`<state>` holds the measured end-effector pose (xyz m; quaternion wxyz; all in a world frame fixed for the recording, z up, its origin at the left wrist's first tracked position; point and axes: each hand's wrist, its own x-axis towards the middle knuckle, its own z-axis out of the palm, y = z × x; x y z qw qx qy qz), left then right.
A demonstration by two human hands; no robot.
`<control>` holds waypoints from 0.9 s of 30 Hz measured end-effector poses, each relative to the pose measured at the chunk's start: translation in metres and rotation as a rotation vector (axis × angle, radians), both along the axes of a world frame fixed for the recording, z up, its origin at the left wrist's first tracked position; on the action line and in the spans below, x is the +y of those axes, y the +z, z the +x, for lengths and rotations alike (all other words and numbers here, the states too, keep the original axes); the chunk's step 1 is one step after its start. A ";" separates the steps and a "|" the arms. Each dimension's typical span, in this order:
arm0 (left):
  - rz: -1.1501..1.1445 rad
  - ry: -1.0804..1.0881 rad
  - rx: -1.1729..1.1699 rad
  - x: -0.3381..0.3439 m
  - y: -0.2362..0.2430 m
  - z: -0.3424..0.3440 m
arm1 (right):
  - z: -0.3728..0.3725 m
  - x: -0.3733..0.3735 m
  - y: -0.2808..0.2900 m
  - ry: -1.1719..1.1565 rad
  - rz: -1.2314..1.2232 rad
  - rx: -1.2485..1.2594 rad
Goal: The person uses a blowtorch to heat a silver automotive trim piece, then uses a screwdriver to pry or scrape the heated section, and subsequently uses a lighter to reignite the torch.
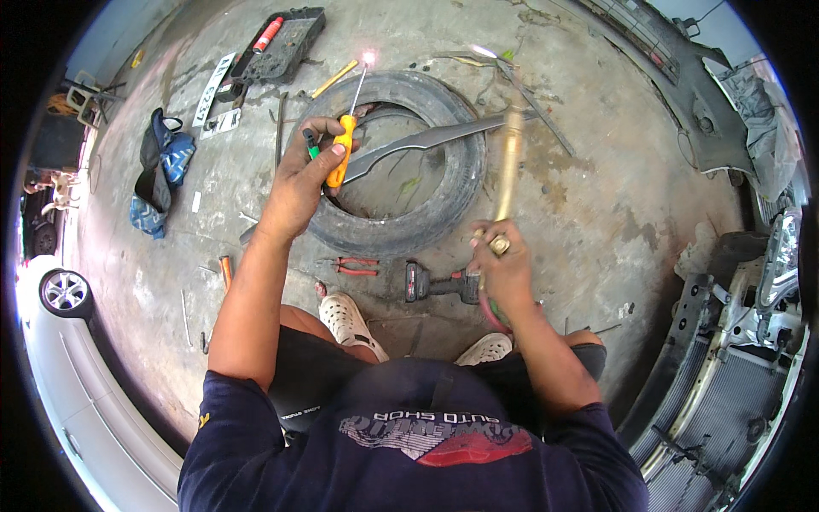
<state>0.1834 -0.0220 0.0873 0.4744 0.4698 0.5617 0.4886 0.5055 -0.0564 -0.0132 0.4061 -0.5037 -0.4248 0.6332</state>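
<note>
My left hand (300, 175) is closed around a screwdriver (342, 154) with a yellow-orange handle. Its shaft points away from me, and a bright pinkish glow shows at the tip. A small green and black item (310, 143), its kind unclear, is also in that hand. My right hand (505, 264) grips a brass gas torch (510, 162), blurred toward its far end. Red and green hoses (492, 311) run below that hand. Beneath the screwdriver lies a worn tyre (401, 229), with a long dark grey trim strip (426, 136) resting across it.
Near my feet are a cordless drill (442, 283) and red-handled pliers (356, 265). A black tray (288, 53) holds a red can (268, 35). A blue bag (175, 154) lies left. A silver car (94, 401) stands left; car front parts (725, 375) stand right.
</note>
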 end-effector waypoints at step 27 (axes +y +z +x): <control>0.056 -0.372 0.691 -0.053 -0.075 0.076 | 0.027 0.036 -0.182 0.626 -0.146 -0.732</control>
